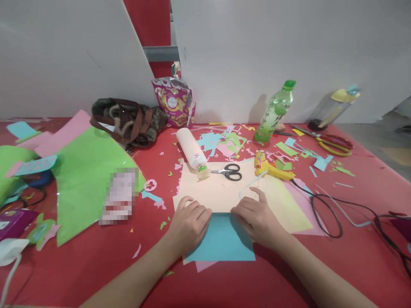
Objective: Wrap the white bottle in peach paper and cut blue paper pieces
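Observation:
A sheet of blue paper (224, 239) lies in front of me, with a darker strip along its far edge. My left hand (191, 222) has its fingers curled onto the left end of that edge. At the right end, my right hand (253, 216) pinches the edge, with one finger raised. Under my hands is cream paper (205, 192), and yellow and pink sheets show beyond it on the right. Small black-handled scissors (229, 172) rest on the cream paper. Touching its far edge is a white bottle with a green cap (192, 149), lying on its side. My fingertips are partly hidden.
A yellow glue gun (272, 169) with a black cord lies right. Behind stand a green drink bottle (274, 111), a clear tumbler (334, 107) and a purple snack bag (173, 100). Large scissors (330, 143), paper scraps (224, 141), green sheets (93, 167) and a camouflage bag (144, 124) surround the work.

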### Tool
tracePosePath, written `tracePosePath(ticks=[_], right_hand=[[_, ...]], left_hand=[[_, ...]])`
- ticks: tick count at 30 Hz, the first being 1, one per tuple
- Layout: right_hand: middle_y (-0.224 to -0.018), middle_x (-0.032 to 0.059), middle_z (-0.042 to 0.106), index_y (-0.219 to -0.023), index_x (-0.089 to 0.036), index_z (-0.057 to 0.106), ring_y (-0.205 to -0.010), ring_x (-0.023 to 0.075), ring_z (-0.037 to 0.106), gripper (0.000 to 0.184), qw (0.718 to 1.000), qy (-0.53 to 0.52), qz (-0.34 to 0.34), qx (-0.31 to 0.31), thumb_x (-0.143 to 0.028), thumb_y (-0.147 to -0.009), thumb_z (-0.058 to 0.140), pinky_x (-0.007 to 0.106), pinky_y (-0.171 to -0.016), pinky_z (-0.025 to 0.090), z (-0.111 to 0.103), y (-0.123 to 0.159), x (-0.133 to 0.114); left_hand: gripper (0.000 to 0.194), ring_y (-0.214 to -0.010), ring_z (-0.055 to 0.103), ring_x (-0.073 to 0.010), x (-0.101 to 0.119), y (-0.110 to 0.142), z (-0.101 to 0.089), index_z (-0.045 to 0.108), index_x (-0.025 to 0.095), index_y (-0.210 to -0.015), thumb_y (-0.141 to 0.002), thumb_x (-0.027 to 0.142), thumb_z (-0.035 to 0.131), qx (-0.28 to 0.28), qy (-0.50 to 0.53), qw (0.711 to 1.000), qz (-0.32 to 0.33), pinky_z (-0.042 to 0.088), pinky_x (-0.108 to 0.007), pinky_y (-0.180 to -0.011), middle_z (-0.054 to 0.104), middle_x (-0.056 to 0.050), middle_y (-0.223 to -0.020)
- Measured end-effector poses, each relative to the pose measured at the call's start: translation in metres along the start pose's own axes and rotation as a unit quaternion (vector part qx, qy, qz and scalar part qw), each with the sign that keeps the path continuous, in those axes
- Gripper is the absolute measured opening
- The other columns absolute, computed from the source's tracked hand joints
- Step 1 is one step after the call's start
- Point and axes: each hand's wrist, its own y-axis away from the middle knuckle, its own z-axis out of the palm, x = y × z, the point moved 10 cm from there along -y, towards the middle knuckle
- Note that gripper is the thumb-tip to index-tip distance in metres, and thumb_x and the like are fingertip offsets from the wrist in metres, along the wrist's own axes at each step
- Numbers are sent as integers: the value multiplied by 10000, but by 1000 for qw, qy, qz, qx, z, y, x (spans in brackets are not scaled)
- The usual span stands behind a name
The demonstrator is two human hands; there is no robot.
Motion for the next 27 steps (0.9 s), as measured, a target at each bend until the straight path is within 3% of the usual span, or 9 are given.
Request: tracePosePath(ticks=[3,8,14,17,19,22,27], right_hand=[[-535,-25,566,-663,-178,558,-571,107,522,191,1000,16,5,20,-76,-734,413,402,-897,214,-6,0,3],[-523,-27,562,-645,-183,558,-554,103,516,212,996,52,46,50,-62,-723,402,385,-876,221,-16,0,14],[-499,-30,552,-629,-185,562,-536,104,508,230,996,67,43,51,-57,-717,392,381,-874,212,-15,0,13],[-495,-30,552,-611,-184,556,-524,101,501,236,993,84,51,59,-53,-716,390,376,-870,210,-16,0,16],[-504,-33,559,-623,-188,558,-531,100,509,238,993,80,48,66,-50,-718,389,375,-875,205,-17,1,16],[-538,-34,582,-667,-193,566,-566,102,534,233,995,52,29,75,-52,-731,392,382,-888,198,-17,1,12],[-637,-21,632,-731,-191,571,-630,112,566,193,996,17,28,88,-71,-761,422,394,-896,195,-18,0,9]], left_hand=[[225,-551,447,-117,-6,0,-2,512,145,-645,-792,85,353,4,-3,1000,-21,336,-303,-692,523,1,-552],[245,-555,464,-124,-27,3,-6,509,156,-634,-801,99,339,16,-47,993,-110,329,-298,-681,517,2,-556],[234,-518,478,-146,-43,11,-3,495,156,-601,-783,97,361,-3,-123,975,-187,330,-306,-627,506,-5,-515],[215,-523,488,-163,-50,12,-9,514,150,-649,-779,93,354,16,-131,969,-209,343,-328,-630,523,-20,-524],[190,-626,523,-184,-47,9,-13,537,135,-761,-789,106,351,35,-102,975,-193,356,-350,-676,579,-52,-634],[188,-828,525,-207,-29,2,-10,525,125,-912,-816,166,369,32,-44,992,-112,356,-370,-764,606,-90,-862],[215,-603,500,-149,-8,4,10,523,149,-787,-815,93,317,-19,24,999,-40,383,-305,-643,569,-33,-627]])
